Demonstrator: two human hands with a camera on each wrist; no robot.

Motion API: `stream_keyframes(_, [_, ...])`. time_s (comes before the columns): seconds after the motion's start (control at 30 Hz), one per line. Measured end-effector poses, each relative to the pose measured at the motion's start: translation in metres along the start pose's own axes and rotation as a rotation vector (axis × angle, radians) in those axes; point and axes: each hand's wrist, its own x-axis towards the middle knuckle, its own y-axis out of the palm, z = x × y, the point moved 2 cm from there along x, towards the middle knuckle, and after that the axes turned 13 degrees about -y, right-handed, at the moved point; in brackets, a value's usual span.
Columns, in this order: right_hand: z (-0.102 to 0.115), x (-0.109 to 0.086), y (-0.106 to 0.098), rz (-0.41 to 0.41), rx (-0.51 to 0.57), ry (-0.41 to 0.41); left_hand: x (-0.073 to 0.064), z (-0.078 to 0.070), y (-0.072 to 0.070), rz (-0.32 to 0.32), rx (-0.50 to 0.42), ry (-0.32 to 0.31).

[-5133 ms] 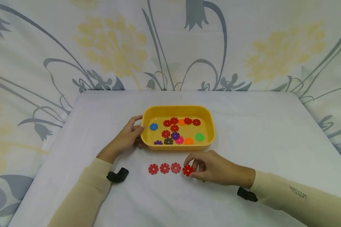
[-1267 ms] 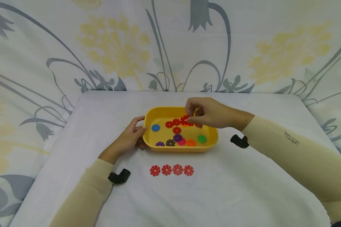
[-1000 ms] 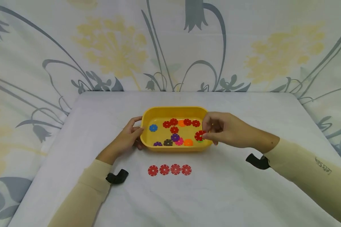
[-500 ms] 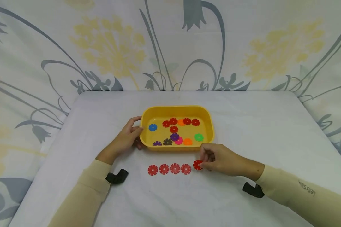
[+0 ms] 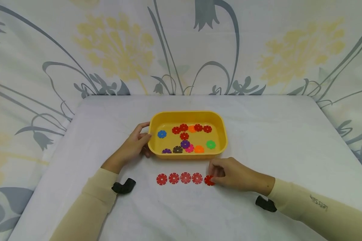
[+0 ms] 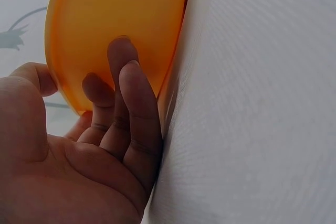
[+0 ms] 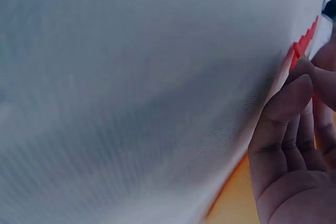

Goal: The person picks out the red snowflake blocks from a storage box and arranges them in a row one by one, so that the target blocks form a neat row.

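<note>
My right hand (image 5: 233, 175) pinches a red snowflake-shaped plastic disc (image 5: 208, 180) between thumb and fingertips, low over the table at the right end of a row. That row holds several matching red discs (image 5: 185, 178) lying flat on the white cloth. In the right wrist view the pinched red disc (image 7: 295, 59) shows only as a thin edge. On the left side of the yellow tray (image 5: 187, 156), my left hand (image 5: 129, 149) grips its end, thumb at the rim. The left wrist view shows curled fingers (image 6: 139, 87) against the tray's outer wall (image 6: 100, 14).
Inside the tray lie several loose discs: red ones (image 5: 184, 136), a blue one (image 5: 162, 134), a green one (image 5: 211, 144), and orange, purple, pink and dark ones. A white cloth (image 5: 274, 140) covers the table; a flower-patterned curtain (image 5: 181, 50) hangs behind it.
My right hand took a red disc from the tray and brought it down to the row's right end. The disc placed earlier now lies released there. My left hand has stayed at the tray.
</note>
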Motion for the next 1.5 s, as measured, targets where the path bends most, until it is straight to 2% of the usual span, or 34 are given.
stream_keyframes(0.4, [-0.002,0.006,0.001,-0.038,-0.048,0.058,0.0,-0.002,-0.001,0.003,-0.001,0.007])
stream_keyframes(0.63, [0.0,0.008,0.001,-0.046,-0.074,0.052,0.0,-0.004,-0.002,-0.011,-0.003,0.003])
stream_keyframes(0.93, [0.004,0.006,-0.001,0.01,-0.109,0.055,-0.002,-0.003,0.0,-0.001,-0.004,-0.001])
stream_keyframes(1.07, [0.019,0.005,-0.013,0.081,-0.137,-0.012,-0.001,-0.004,0.0,-0.003,-0.003,0.017])
stream_keyframes(1.2, [0.044,0.009,-0.031,0.145,-0.135,-0.08,0.0,-0.001,0.0,0.009,-0.007,0.01])
stream_keyframes(1.37, [0.069,0.028,-0.062,0.088,-0.21,-0.141,0.0,0.0,-0.001,0.012,-0.012,0.006])
stream_keyframes(1.5, [0.074,0.052,-0.08,0.024,-0.27,-0.178,0.0,0.002,0.0,0.009,-0.012,0.0])
